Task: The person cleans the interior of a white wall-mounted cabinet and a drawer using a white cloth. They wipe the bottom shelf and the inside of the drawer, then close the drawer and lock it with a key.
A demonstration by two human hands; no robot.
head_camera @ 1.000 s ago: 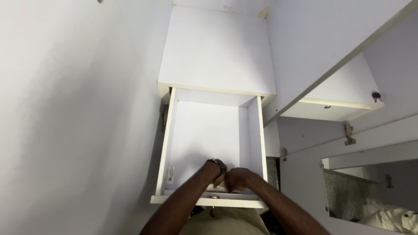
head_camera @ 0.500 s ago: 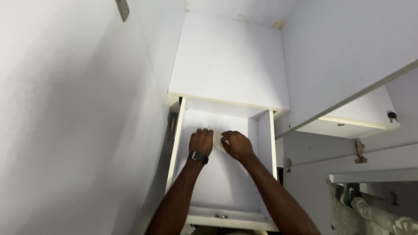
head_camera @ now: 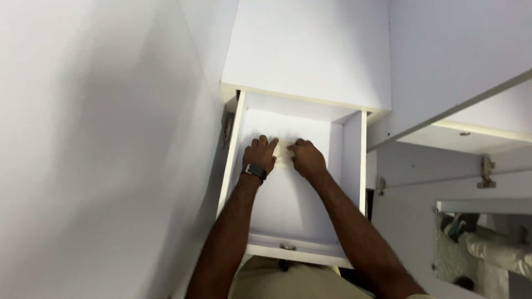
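Both forearms are bare, no sleeves showing anywhere along them; the hands, left hand (head_camera: 260,153) and right hand (head_camera: 308,159), wear no gloves and no rings that can be made out; a dark wristwatch (head_camera: 254,172) with a black band circles the left wrist; low in the frame a strip of khaki-coloured clothing (head_camera: 288,279) covers the body.

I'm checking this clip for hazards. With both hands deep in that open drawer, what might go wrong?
The drawer is pulled far out; pressing down with the left hand and right hand might strain its runners. The pale cloth under the fingers may bunch or slip. The open cabinet door beside could catch an elbow.
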